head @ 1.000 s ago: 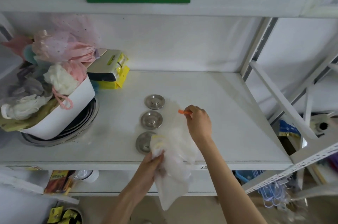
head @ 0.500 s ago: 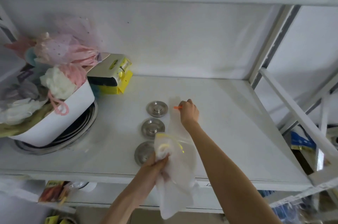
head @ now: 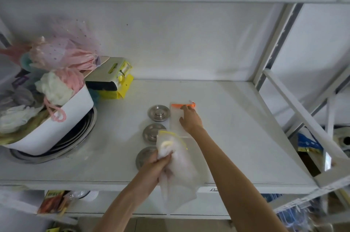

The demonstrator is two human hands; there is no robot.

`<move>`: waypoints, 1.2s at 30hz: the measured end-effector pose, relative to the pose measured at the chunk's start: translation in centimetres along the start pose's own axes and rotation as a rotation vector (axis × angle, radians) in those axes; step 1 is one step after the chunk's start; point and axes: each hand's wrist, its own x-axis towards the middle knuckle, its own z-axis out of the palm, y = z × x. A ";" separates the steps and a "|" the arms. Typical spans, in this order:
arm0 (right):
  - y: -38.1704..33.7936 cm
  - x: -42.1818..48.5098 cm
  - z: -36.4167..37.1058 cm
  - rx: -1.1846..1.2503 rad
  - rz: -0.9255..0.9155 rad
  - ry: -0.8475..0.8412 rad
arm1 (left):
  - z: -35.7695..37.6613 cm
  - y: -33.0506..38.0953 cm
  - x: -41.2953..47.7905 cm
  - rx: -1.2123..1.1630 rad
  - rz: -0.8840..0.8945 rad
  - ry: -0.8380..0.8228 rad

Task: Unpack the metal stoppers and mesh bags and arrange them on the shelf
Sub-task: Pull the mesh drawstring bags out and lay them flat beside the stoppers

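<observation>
Three round metal stoppers lie in a line on the white shelf (head: 246,137): a far one (head: 158,110), a middle one (head: 151,133) and a near one (head: 145,157), partly hidden by what my left hand holds. My left hand (head: 158,165) is shut on a bunch of white mesh bags (head: 178,173) with a yellow zip edge, held over the shelf's front edge. A white mesh bag with an orange zip (head: 179,118) lies flat right of the far stopper. My right hand (head: 190,120) rests flat on it, fingers extended.
A white tub (head: 56,129) heaped with pink and white bath puffs sits on stacked metal basins (head: 83,133) at the left. Yellow-packaged sponges (head: 111,82) lie behind it. Shelf uprights (head: 272,46) stand at the right, with goods on a lower shelf.
My right hand carried the orange-zipped mesh bag away from the bunch and laid it flat on the shelf beside the far stopper. The left hand kept hold of the bunch.
</observation>
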 end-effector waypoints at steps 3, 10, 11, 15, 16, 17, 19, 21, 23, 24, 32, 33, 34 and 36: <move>0.1 -2.1 -1.5 0.153 -0.047 0.097 | 0.4 0.4 -0.3 0.022 -0.004 0.021; -1.7 -10.9 -7.3 0.501 -0.051 -0.435 | 1.7 1.3 -1.4 0.046 -0.010 -0.010; -1.8 -11.7 -7.7 0.481 -0.062 -0.474 | 1.9 1.3 -1.6 0.049 -0.015 -0.029; -0.9 -14.0 -9.8 0.520 -0.111 -0.427 | 2.6 0.8 -2.4 0.048 -0.030 -0.068; -0.4 -14.3 -10.2 0.524 -0.117 -0.375 | 2.8 0.7 -2.6 0.039 -0.031 -0.075; 0.2 -14.6 -10.6 0.512 -0.115 -0.315 | 3.0 0.4 -2.7 0.034 -0.036 -0.078; 1.5 -14.9 -10.7 0.415 -0.082 -0.178 | 3.7 -0.5 -2.9 0.024 -0.055 -0.095; 2.7 -14.8 -10.6 0.286 -0.028 -0.069 | 4.5 -1.6 -2.9 0.017 -0.088 -0.120; 3.7 -14.4 -10.4 0.225 0.013 -0.009 | 5.5 -2.3 -3.0 0.014 -0.114 -0.145; 4.1 -14.0 -10.3 0.217 0.026 -0.001 | 5.9 -2.6 -3.0 0.010 -0.119 -0.162; 7.0 -8.1 -7.6 -0.075 0.116 0.130 | 5.6 -4.6 -1.9 0.020 -0.113 -0.092; 7.2 -7.1 -7.2 -0.119 0.124 0.152 | 5.3 -4.8 -1.7 0.007 -0.115 -0.075; 7.3 -6.2 -6.8 -0.151 0.134 0.175 | 5.2 -5.0 -1.4 -0.004 -0.119 -0.060; 7.4 -4.4 -6.1 -0.172 0.163 0.195 | 5.1 -5.1 -1.1 0.001 -0.118 -0.035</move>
